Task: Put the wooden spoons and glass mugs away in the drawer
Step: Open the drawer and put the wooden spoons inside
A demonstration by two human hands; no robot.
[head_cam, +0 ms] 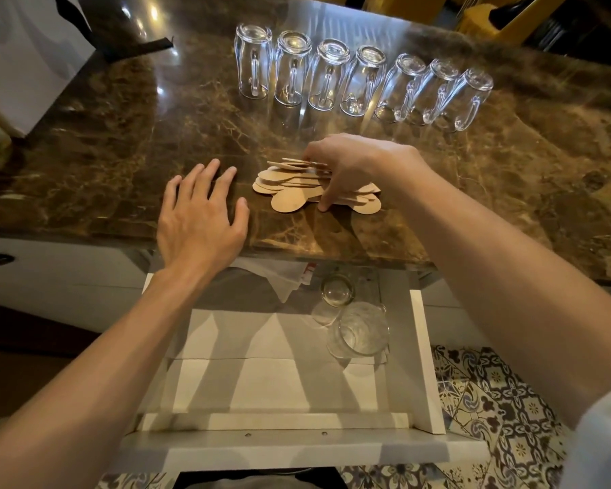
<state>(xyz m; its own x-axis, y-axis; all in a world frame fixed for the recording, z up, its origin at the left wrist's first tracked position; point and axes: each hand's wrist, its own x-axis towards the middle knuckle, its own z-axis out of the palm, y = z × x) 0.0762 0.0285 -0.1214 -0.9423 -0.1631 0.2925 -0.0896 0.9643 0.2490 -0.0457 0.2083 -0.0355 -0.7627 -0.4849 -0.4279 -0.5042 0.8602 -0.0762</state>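
Gathering the wooden spoons [290, 197] with the right hand [350, 171]: fingers curled over the far side of the pile, thumb tucked at the near edge, clamped on the stack, probably to lift it as one. Left hand [198, 213] flat, fingers spread, just beside the pile, holding nothing; likely placed to check strays. Pile on the counter [120, 153], above the open drawer [420, 347]. Glass mugs [364, 79] inverted in a row behind, untouched. Glassware [358, 330] at the drawer's right side.

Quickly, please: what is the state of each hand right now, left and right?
Left hand: open, fingers spread over the counter, holding nothing.
Right hand: fingers and thumb curled round the pile of wooden spoons.
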